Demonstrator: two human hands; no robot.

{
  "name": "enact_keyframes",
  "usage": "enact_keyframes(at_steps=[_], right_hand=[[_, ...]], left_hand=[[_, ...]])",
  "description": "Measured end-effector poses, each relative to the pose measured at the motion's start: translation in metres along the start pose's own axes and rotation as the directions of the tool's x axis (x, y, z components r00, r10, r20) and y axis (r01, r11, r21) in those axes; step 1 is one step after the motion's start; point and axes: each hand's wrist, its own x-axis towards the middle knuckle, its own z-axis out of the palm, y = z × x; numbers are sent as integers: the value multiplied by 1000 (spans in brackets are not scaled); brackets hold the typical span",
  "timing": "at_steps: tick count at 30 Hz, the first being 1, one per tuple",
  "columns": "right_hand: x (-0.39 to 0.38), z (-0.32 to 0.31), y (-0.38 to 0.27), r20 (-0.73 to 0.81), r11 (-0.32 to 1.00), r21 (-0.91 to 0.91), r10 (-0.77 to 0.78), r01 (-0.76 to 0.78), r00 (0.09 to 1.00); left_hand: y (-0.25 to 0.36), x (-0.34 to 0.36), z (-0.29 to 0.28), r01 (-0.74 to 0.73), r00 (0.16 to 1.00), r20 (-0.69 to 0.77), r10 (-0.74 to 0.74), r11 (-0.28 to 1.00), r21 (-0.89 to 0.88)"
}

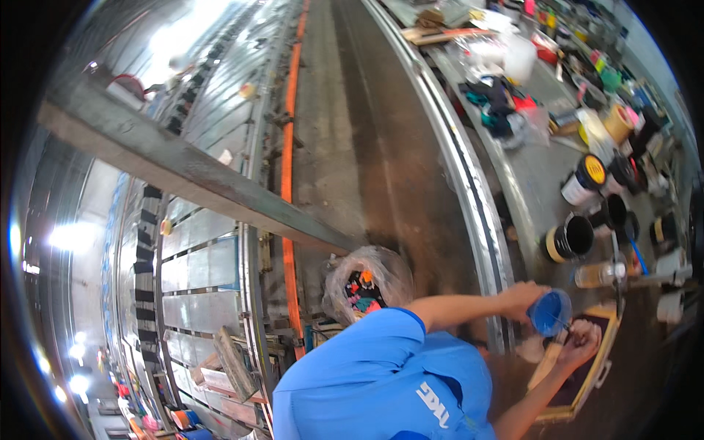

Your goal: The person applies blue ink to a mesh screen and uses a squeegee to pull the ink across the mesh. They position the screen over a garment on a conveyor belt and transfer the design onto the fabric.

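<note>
My left hand (522, 301) is closed on the side of a blue cup (550, 314), which is tilted so its open mouth shows. My right hand (581, 342) is closed round a thin stick (560, 323) whose far end reaches into the cup; the exact kind of tool is too small to make out. Beneath both hands lies a wooden-edged frame (607, 334) with a dark panel inside. A pale wooden piece (543, 367) rests across its near side, partly behind my right forearm.
Open black tubs (570, 239), a lidded white tub (584, 180) and a clear jar (600, 275) stand beyond my hands. Cloths and bags crowd the grey bench (529, 165). A plastic-lined bin (392, 271) stands beside me; a metal beam (183, 165) slants across the left.
</note>
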Motion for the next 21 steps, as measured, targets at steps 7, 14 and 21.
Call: enact_keyframes(at_steps=[7, 14, 21], right_hand=[[9, -25, 7, -446, 944, -329, -167, 13, 879], [-1, 28, -27, -38, 996, -76, 41, -44, 998], [0, 38, -9, -335, 983, -132, -163, 125, 928]], left_hand=[[5, 18, -3, -67, 998, -19, 66, 998, -21], [6, 13, -4, -59, 998, -28, 58, 998, -25], [4, 10, 2, -83, 997, -10, 83, 996, 25]])
